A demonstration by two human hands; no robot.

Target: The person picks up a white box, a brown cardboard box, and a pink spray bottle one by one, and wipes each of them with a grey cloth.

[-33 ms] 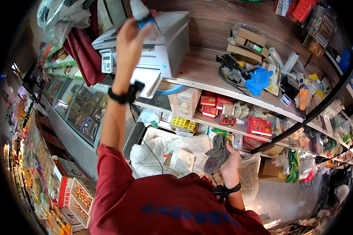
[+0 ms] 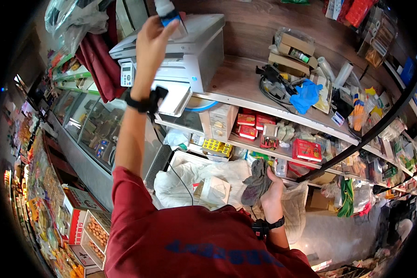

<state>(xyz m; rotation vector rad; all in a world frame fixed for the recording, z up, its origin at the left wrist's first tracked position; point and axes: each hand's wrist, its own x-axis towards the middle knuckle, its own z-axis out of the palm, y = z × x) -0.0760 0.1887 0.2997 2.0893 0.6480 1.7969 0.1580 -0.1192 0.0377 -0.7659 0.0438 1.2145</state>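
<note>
My left hand (image 2: 150, 46) is raised over the white printer (image 2: 197, 60), its fingers closed round a small bottle (image 2: 169, 16) with a white top and a blue label. The bottle's top reaches the upper edge of the picture, and part of its body is behind the fingers. Lower down, my right hand (image 2: 272, 197) grips a crumpled dark grey cloth (image 2: 256, 183) in front of my body. White padded fabric (image 2: 236, 173) lies below and beside the cloth. A sheet of paper or tray (image 2: 175, 99) juts from the printer's front, beneath my left wrist.
Right of the printer, a wooden shelf (image 2: 243, 78) holds cables (image 2: 275, 76), a blue glove (image 2: 306, 96) and cardboard boxes (image 2: 289, 60). Red boxes (image 2: 306, 149) sit on the shelf below. A black cord (image 2: 178, 173) hangs down. At left stand a glass display case (image 2: 92, 125) and egg trays (image 2: 96, 231).
My left hand has shifted slightly up and left with the bottle, which is less blurred now. The right hand and the grey cloth look unmoved.
</note>
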